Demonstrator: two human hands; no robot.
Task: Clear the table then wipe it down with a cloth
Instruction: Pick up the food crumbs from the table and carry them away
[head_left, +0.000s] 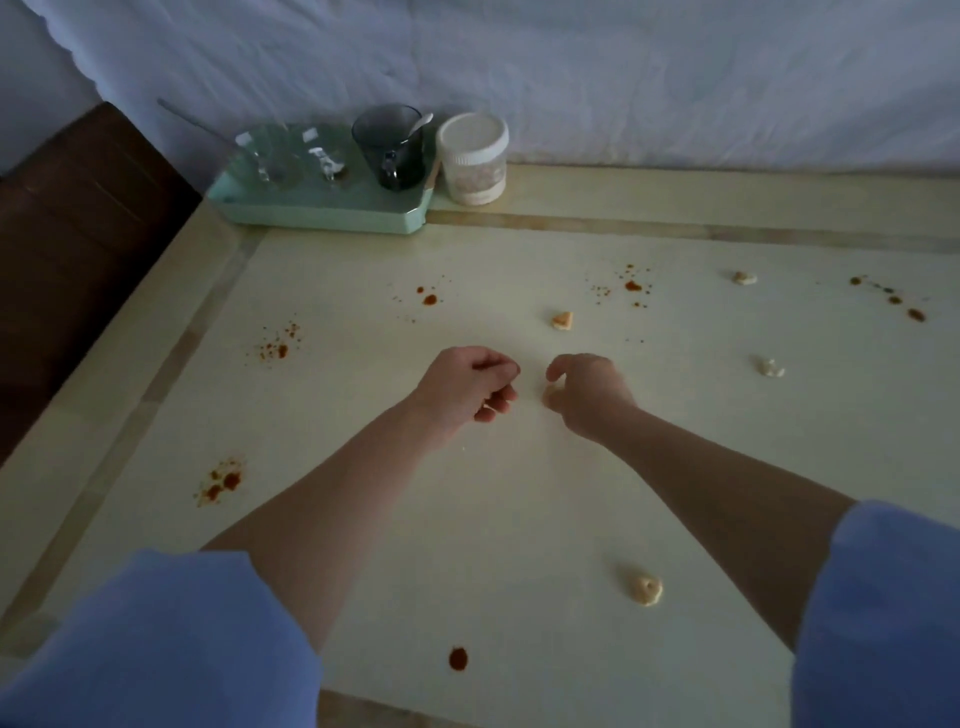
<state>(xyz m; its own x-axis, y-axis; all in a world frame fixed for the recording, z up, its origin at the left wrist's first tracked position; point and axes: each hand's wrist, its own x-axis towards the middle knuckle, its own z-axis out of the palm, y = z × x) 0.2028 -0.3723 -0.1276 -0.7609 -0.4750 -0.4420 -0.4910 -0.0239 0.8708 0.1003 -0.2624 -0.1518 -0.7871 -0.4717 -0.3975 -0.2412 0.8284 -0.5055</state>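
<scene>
the step in hand is the clearing, and it looks to be down to the small scraps: the dishes already stand together at the far left corner, some glasses (270, 156) and a dark cup (389, 150) on a green tray (322, 214), with a white jar (471, 158) just beside it. the left hand (460, 387) and the right hand (589, 392) are near each other over the middle of the table (467, 519). the right hand's fingers (560, 365) are bent, with thumb and forefinger closing on what seems to be a pale piece (548, 396) on the table; it is small and half hidden, so i am not fully sure. the left hand's fingers are curled into the palm, and i cannot tell if scraps are inside. other food pieces (562, 320) lie well apart from each other, and red stains (430, 299) are spread over the surface. no cloth is in view. i think the next move calls for a fine pinch to lift this piece, then the other pieces one by one. the wiping should come only after that, because loose scraps would smear under a cloth.
</scene>
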